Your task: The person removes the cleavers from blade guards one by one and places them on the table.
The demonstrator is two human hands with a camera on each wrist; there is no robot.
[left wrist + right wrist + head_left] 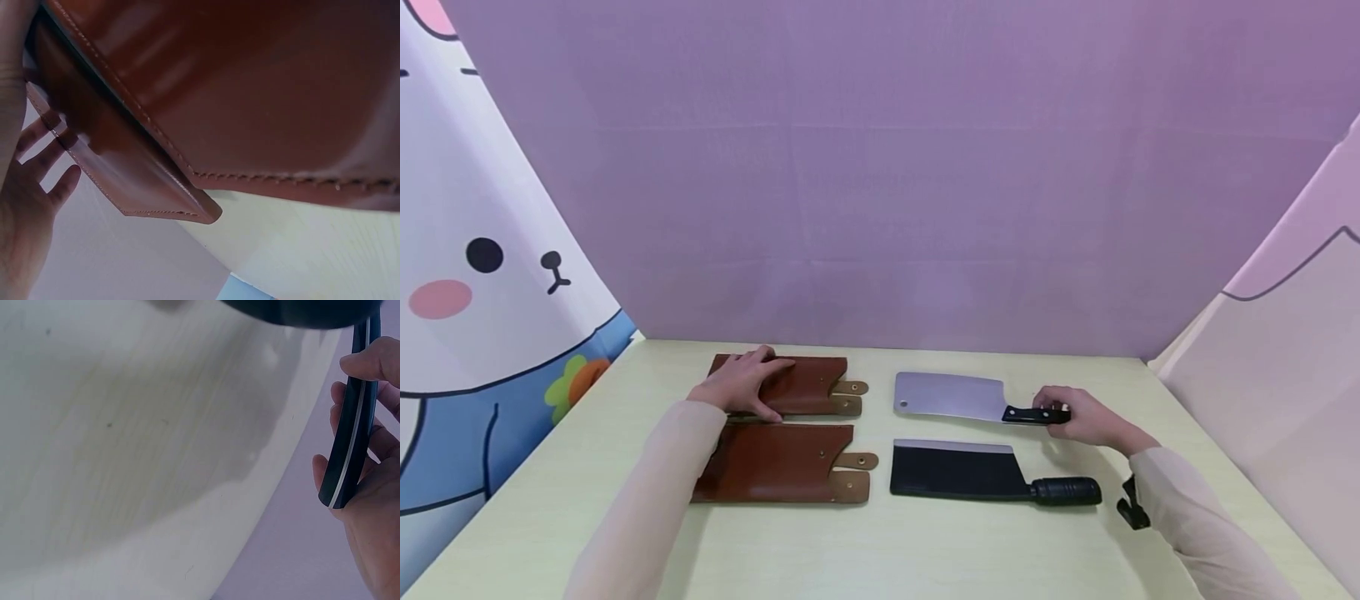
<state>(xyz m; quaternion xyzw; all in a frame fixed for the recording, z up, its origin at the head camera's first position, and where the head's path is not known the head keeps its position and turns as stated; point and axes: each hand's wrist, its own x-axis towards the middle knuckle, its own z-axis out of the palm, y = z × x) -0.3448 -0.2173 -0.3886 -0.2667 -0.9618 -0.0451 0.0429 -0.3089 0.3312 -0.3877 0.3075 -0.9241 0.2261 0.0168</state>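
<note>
My left hand (741,382) lies across the farther brown leather knife sheath (811,383), thumb near its front edge and fingers spread toward its back edge. The left wrist view shows the fingers (62,187) close along this sheath's stitched side. Nearer me is a second, larger brown sheath (775,467). At the right, my right hand (1086,421) holds the black riveted handle (353,437) of a silver cleaver (950,395), thumb on one side and fingers on the other. Its blade points left, toward the sheath. A black-bladed cleaver (957,471) lies in front of it.
Both sheaths have tan snap straps (855,460) at their right ends. Everything is on a pale wooden table (880,550). A purple cloth wall (880,208) rises behind it, and printed cartoon cloth (497,333) hangs at the left. A black strap (1133,504) is by my right sleeve.
</note>
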